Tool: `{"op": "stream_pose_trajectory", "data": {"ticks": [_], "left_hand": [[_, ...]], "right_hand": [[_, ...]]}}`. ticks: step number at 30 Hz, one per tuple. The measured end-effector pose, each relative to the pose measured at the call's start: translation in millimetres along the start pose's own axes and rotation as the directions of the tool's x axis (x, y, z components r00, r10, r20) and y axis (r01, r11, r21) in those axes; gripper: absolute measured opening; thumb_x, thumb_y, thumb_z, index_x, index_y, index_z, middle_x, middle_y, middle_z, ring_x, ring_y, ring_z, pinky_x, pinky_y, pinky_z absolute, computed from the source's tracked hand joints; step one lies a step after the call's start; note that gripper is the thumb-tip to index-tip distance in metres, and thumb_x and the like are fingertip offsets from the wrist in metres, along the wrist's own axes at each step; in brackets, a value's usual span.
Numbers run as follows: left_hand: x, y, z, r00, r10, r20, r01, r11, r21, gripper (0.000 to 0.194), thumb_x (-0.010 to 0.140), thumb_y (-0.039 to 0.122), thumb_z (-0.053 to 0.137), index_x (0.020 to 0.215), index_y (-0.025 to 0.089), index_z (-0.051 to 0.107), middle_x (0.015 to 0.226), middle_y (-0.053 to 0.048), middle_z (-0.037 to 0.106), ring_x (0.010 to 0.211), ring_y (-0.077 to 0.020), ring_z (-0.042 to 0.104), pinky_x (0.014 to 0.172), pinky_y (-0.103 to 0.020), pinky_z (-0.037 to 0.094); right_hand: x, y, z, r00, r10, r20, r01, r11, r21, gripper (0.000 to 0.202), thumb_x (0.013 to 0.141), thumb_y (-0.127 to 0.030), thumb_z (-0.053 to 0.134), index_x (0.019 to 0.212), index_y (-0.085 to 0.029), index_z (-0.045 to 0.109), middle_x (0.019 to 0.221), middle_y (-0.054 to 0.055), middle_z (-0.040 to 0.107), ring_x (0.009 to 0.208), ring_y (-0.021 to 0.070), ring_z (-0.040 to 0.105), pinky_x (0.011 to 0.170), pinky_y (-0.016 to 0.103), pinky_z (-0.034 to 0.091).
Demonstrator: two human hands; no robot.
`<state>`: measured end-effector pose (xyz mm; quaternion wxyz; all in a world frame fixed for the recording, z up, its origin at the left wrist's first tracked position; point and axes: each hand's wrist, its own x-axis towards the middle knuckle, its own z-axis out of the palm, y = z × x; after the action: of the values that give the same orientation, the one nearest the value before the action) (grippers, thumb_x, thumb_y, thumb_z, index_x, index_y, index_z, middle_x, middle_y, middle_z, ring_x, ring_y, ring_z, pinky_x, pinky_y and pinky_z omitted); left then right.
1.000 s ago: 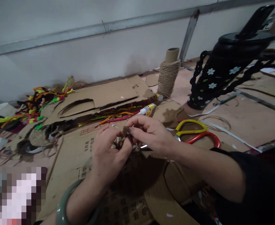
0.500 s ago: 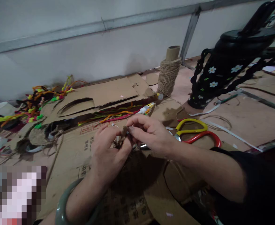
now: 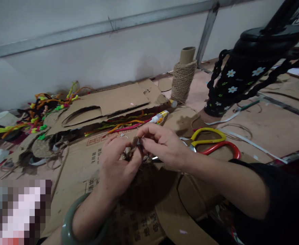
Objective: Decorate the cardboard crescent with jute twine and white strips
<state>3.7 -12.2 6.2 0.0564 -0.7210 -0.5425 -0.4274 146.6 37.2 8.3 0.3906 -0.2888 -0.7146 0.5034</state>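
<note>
Between both hands is a small brown twisted piece (image 3: 133,147), partly covered by fingers, its exact nature unclear. My left hand (image 3: 121,160) is closed around its lower part, the thumb pressed on it. The fingertips of my right hand (image 3: 162,144) pinch at its upper end, touching the left hand's fingers. Under the hands lies a printed cardboard sheet (image 3: 80,173). Scissors with one yellow and one red handle (image 3: 222,147) lie just right of my right hand, the blades partly hidden by it. A white and yellow glue tube (image 3: 159,117) rests behind the hands.
A twine spool (image 3: 183,81) and a black flowered tumbler (image 3: 243,75) stand at the back right. Cut cardboard (image 3: 118,100) lies behind the hands. Colourful fuzzy stems (image 3: 40,112) are heaped at the left. A white strip (image 3: 253,146) crosses the right side.
The camera view has shifted slightly. Both hands stay together on the brown piece, with only a tiny change in the fingers.
</note>
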Motion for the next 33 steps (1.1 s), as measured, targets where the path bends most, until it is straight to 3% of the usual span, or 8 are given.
{"op": "stream_pose_trajectory", "data": {"ticks": [6, 18, 33], "left_hand": [[-1.2, -1.4, 0.3, 1.0, 0.009, -0.005, -0.009, 1.0, 0.002, 0.006, 0.074, 0.019, 0.058, 0.069, 0.02, 0.058, 0.061, 0.004, 0.061, 0.059, -0.0145, 0.06, 0.082, -0.037, 0.045], [0.2, 0.0, -0.4, 1.0, -0.008, -0.019, 0.008, 1.0, 0.009, 0.009, 0.074, 0.019, 0.057, 0.065, 0.021, 0.058, 0.06, 0.004, 0.062, 0.061, -0.0147, 0.061, 0.08, -0.034, 0.047], [1.5, 1.4, -1.8, 1.0, -0.018, -0.021, 0.018, 1.0, 0.019, 0.007, 0.073, 0.02, 0.056, 0.068, 0.021, 0.059, 0.059, 0.004, 0.063, 0.059, -0.015, 0.061, 0.082, -0.036, 0.047]], "right_hand": [[-0.2, -0.5, 0.5, 0.999, -0.04, 0.005, 0.04, 0.999, 0.004, 0.01, 0.083, -0.022, 0.045, 0.085, -0.018, 0.055, 0.069, -0.004, 0.054, 0.062, 0.0071, 0.05, 0.06, 0.022, 0.039], [-1.1, 3.7, 1.7, 0.997, -0.072, 0.001, 0.072, 0.997, -0.019, 0.012, 0.083, -0.014, 0.044, 0.088, -0.019, 0.054, 0.072, -0.005, 0.053, 0.063, 0.006, 0.05, 0.061, 0.021, 0.04], [-1.4, 4.2, 3.1, 0.997, -0.072, 0.004, 0.072, 0.997, 0.005, 0.01, 0.087, -0.026, 0.047, 0.089, -0.019, 0.054, 0.073, -0.004, 0.053, 0.063, 0.0061, 0.048, 0.061, 0.021, 0.039]]}}
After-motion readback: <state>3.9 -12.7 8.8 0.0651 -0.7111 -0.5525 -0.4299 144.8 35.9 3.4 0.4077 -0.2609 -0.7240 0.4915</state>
